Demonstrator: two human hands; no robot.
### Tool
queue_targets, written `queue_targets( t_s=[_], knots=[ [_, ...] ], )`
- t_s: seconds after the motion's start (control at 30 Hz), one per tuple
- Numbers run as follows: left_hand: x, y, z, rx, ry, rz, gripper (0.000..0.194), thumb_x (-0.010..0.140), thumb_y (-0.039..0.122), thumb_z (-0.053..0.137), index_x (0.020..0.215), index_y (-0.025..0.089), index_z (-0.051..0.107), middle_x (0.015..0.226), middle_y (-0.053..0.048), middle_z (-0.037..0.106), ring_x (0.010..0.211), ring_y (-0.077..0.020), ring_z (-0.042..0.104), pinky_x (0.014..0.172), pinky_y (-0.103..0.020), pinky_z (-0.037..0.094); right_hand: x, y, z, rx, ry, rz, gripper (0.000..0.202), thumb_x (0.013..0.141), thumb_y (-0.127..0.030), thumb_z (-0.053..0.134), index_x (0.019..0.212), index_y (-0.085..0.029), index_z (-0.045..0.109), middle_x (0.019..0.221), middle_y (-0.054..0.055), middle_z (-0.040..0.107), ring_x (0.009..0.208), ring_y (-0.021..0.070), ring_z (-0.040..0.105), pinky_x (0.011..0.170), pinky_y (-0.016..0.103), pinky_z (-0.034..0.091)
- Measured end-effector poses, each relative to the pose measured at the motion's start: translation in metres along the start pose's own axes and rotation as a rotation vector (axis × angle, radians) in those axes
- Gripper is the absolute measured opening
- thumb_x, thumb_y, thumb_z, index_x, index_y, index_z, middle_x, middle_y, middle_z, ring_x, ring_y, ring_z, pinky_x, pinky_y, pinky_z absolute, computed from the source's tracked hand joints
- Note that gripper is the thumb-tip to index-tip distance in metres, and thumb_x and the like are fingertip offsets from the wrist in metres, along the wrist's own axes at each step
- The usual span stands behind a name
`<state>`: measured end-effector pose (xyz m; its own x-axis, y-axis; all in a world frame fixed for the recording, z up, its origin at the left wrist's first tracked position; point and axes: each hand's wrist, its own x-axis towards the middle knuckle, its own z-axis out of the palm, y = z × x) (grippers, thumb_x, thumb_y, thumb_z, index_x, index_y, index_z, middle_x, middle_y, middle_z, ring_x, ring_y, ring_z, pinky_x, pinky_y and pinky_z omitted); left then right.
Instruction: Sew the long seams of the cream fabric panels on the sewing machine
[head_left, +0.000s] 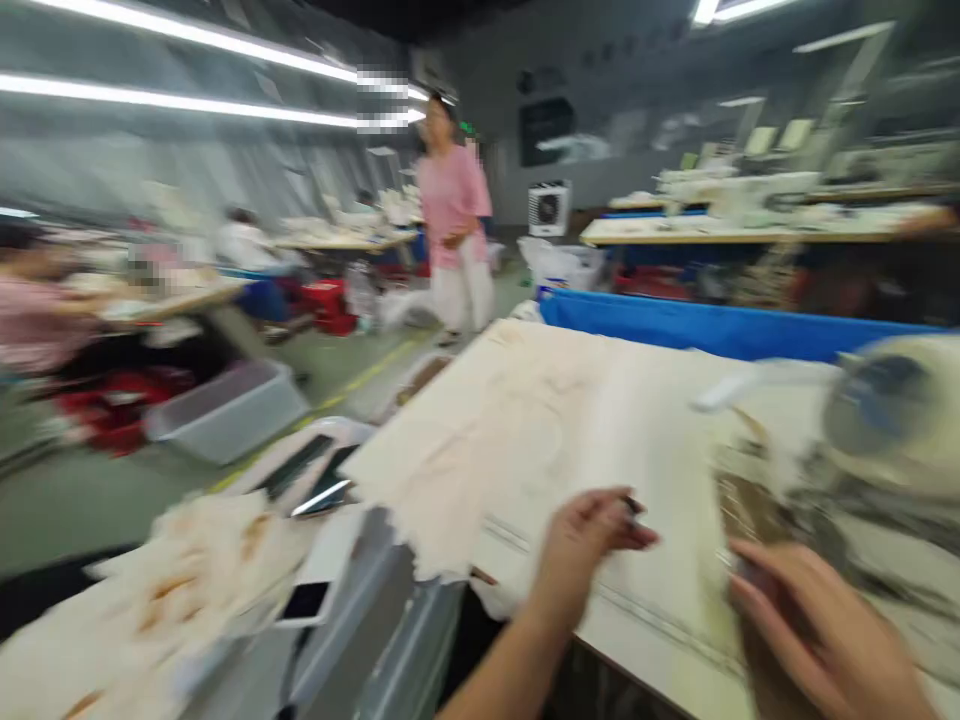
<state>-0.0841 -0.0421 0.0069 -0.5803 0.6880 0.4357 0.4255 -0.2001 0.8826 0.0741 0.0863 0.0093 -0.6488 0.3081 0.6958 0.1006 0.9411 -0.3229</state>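
My left hand (589, 545) is over the front of the pale sewing table (652, 480), thumb and fingers pinched on a small dark object (631, 505) whose kind is too blurred to tell. To the right, my right hand (832, 630) curls beside the brown metal plate (750, 510) of the sewing machine (900, 410). Something dark shows between its thumb and fingers, but I cannot make out what. Cream fabric (457, 470) with a ragged edge lies on the table left of my hands and hangs over its edge.
Cream cloth pieces (195, 580) are heaped at lower left, near a white box with a dark panel (315, 585). A blue trough (712, 325) runs behind the table. A translucent bin (232, 405) stands on the floor. A person in pink (454, 200) is in the aisle.
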Motion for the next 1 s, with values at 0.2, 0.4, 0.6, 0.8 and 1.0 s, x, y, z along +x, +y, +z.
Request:
queue_targets(
  t_s=[0.2, 0.4, 0.6, 0.8, 1.0],
  knots=[
    [0.02, 0.006, -0.016, -0.978, -0.022, -0.818, 0.038, 0.075, 0.031, 0.081, 0.103, 0.008, 0.069, 0.088, -0.01, 0.074, 0.066, -0.0117, 0.069, 0.064, -0.02, 0.059, 0.011, -0.023, -0.025, -0.021, -0.049, 0.056, 0.018, 0.099, -0.021, 0.053, 0.116, -0.02, 0.058, 0.085, 0.006, 0.062, 0.067, 0.0186, 0.06, 0.056, 0.03, 0.051],
    [0.013, 0.012, -0.013, -0.882, -0.134, -0.79, 0.041, 0.073, 0.038, 0.083, 0.1, 0.01, 0.07, 0.086, -0.008, 0.073, 0.07, -0.0135, 0.07, 0.062, -0.02, 0.058, 0.039, -0.047, -0.01, 0.039, -0.079, -0.019, 0.019, 0.099, -0.021, 0.053, 0.114, -0.012, 0.061, 0.09, 0.01, 0.067, 0.078, 0.0209, 0.06, 0.067, 0.034, 0.049],
    [0.011, 0.009, -0.011, -0.832, -0.12, -0.741, 0.028, 0.074, 0.035, 0.082, 0.086, 0.012, 0.072, 0.083, -0.004, 0.072, 0.073, -0.0104, 0.067, 0.065, -0.016, 0.055, 0.043, -0.053, 0.005, 0.012, -0.119, -0.077, 0.025, 0.101, -0.023, 0.048, 0.116, -0.008, 0.062, 0.085, 0.008, 0.066, 0.071, 0.0197, 0.056, 0.063, 0.034, 0.045],
    [0.002, 0.005, -0.012, -0.638, -0.175, -0.617, 0.032, 0.083, 0.041, 0.073, 0.099, 0.014, 0.073, 0.099, -0.007, 0.073, 0.089, -0.0177, 0.069, 0.081, -0.027, 0.058, 0.037, -0.05, 0.012, -0.067, -0.079, -0.11, 0.021, 0.1, -0.019, 0.049, 0.113, -0.008, 0.062, 0.086, 0.009, 0.068, 0.075, 0.0206, 0.058, 0.067, 0.035, 0.046],
    [0.001, 0.008, -0.009, -0.46, -0.146, -0.5, 0.031, 0.08, 0.036, 0.076, 0.103, 0.015, 0.071, 0.101, -0.007, 0.075, 0.1, -0.0217, 0.07, 0.09, -0.032, 0.058, 0.033, -0.051, 0.012, -0.148, -0.077, -0.118, 0.024, 0.1, -0.019, 0.049, 0.117, -0.005, 0.059, 0.085, 0.009, 0.068, 0.076, 0.0208, 0.059, 0.075, 0.036, 0.045]
  ],
)
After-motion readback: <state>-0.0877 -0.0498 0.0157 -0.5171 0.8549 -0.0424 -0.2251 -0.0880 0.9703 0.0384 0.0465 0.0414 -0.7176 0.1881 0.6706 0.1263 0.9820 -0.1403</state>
